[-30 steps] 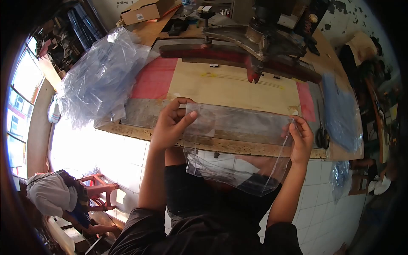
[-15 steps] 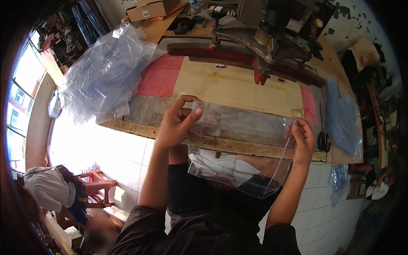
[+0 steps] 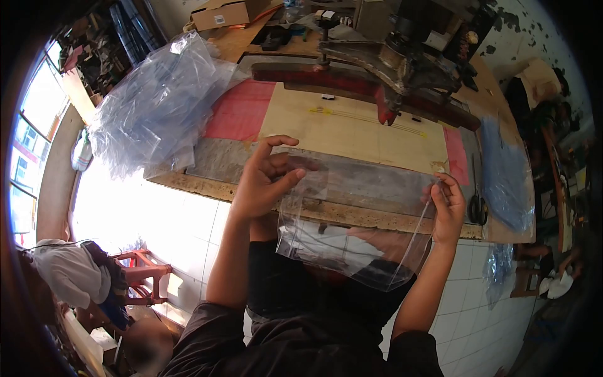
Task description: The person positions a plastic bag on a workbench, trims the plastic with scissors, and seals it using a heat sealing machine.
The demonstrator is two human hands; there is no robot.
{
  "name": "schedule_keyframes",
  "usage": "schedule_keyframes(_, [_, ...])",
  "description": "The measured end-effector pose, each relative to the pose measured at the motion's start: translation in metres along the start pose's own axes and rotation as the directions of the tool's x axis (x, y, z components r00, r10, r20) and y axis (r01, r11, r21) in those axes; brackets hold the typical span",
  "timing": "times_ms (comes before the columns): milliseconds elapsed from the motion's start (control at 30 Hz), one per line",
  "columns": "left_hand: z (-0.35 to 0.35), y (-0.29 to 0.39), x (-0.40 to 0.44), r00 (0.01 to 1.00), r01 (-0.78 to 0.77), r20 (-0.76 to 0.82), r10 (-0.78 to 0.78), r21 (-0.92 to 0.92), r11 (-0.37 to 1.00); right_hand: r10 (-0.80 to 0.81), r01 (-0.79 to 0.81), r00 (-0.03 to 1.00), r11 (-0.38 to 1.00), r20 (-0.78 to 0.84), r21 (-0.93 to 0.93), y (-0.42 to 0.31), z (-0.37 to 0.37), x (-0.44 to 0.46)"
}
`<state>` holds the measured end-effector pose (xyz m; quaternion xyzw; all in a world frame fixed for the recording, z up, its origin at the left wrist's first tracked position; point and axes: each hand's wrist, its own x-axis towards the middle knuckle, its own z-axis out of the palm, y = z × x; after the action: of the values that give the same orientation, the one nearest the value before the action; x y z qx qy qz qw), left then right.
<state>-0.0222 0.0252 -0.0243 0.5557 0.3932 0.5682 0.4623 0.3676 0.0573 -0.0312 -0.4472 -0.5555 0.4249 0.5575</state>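
Observation:
A clear plastic sheet with a seam-like line down its right side hangs over the front edge of the worktable and down before my lap. My right hand pinches its upper right corner between thumb and fingers. At the sheet's upper left, my left hand has thumb and index finger spread apart, the other fingers curled. Its fingertips are beside the sheet; whether they touch it I cannot tell. Beyond both hands lies a cream-coloured board with pink pieces at its sides, beneath a dark red press bar.
A heap of clear plastic covers the table's left side. Black-handled scissors and a bluish plastic stack lie at the right. A cardboard box sits at the back. On the floor at left are a red stool and a person.
My left thumb and index finger have parted, letting go of the sheet's upper left corner. My right hand keeps its pinch in nearly the same place.

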Motion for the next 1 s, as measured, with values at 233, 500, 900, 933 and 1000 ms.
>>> schedule_keyframes(233, [0.010,0.031,-0.010,0.994,0.095,-0.043,-0.101,-0.131,0.987,-0.126,0.121,0.992,0.942,0.003,-0.314,-0.007,0.014,-0.001])
schedule_keyframes(500, [0.040,0.102,-0.030,0.985,0.137,0.083,-0.151,0.146,0.980,-0.401,0.613,0.787,0.591,0.469,-0.524,-0.125,0.069,-0.032])
schedule_keyframes(900, [0.065,0.118,-0.044,0.972,-0.212,0.180,0.150,0.404,0.890,-0.233,0.366,0.840,0.910,0.489,-0.195,-0.143,0.105,-0.040])
schedule_keyframes(933, [0.068,0.119,-0.046,0.972,-0.213,0.180,0.151,0.405,0.889,-0.196,0.300,0.865,0.940,0.462,-0.163,-0.139,0.106,-0.044])
schedule_keyframes(1000, [0.073,0.124,-0.050,0.974,-0.226,0.120,0.192,0.469,0.854,-0.182,0.250,0.880,0.963,0.438,-0.102,-0.128,0.109,-0.052])
